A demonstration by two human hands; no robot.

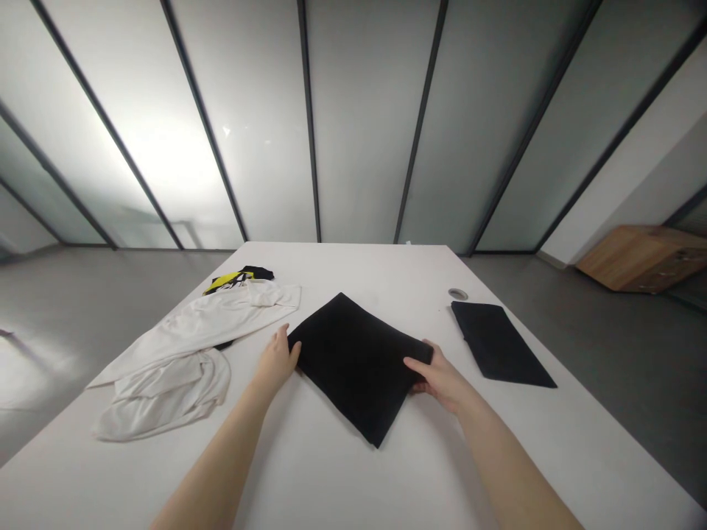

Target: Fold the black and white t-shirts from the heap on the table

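Note:
A folded black cloth [359,368], flat and squarish, is held over the middle of the white table by both hands, turned so that one corner points toward me. My left hand [279,357] grips its left corner, thumb on top and the other fingers partly hidden. On the opposite side my right hand [436,375] pinches the right corner between the thumb above and fingers beneath. A second folded dark cloth [500,342] lies flat on the table to the right, apart from my right hand.
Crumpled white garments [188,331] cover the table's left side, with a black and yellow cloth [237,278] behind them. A roll of tape [458,294] sits beyond the dark cloth. The white table [353,265] ends before a frosted glass wall. A wooden cabinet [635,258] stands far right.

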